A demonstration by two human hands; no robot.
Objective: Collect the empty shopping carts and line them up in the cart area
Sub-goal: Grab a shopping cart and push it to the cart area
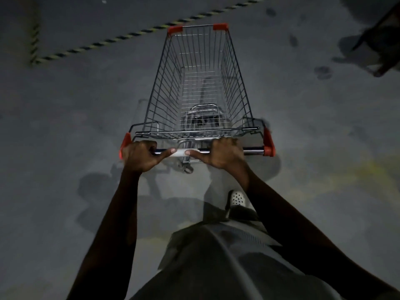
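Cart (199, 83) handle bar (253, 151) is wrapped by both fists, left hand (141, 155) and right hand (223, 154). Empty basket runs straight ahead, nose pointing at the striped floor line (121, 37), still short of it.
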